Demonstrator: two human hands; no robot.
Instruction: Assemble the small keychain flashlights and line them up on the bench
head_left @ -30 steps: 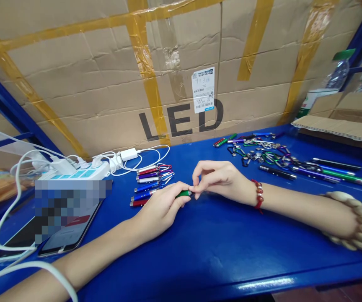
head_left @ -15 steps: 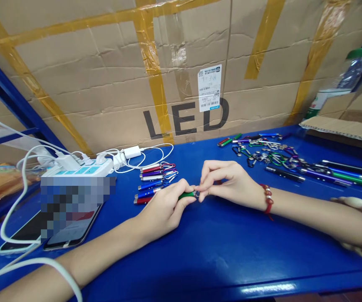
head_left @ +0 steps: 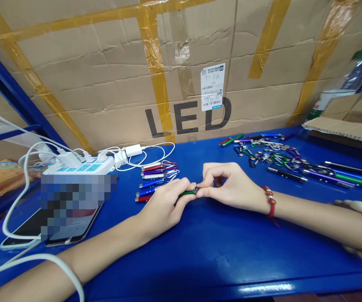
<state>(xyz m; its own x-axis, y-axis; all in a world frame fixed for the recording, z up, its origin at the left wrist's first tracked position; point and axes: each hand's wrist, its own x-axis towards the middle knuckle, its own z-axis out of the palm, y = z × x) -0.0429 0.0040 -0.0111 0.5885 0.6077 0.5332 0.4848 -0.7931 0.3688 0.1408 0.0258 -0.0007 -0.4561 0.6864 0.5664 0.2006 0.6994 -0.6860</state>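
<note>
My left hand [head_left: 168, 201] is closed around a small green metal flashlight [head_left: 186, 193], its end poking out between thumb and forefinger. At that dark, silvery end, my right hand [head_left: 228, 184] has thumb and forefinger pinched together. Whatever small piece those fingertips grip is too hidden to make out. Left of and partly behind my left hand lies a row of finished-looking small flashlights [head_left: 152, 183] in red, purple, silver and blue, some with carabiner clips.
A heap of carabiner clips [head_left: 275, 157] and several longer tubes [head_left: 332, 176] lie at the right. An open carton [head_left: 341, 130] and a bottle [head_left: 353, 75] stand behind them. At the left are a power strip [head_left: 96, 167], white cables and phones [head_left: 77, 230]. A large cardboard box [head_left: 115, 84] stands behind.
The right fingertips have closed in on the flashlight's end and turned slightly; its round silvery end shows less. The whole view has shifted a little; the left hand keeps its hold.
</note>
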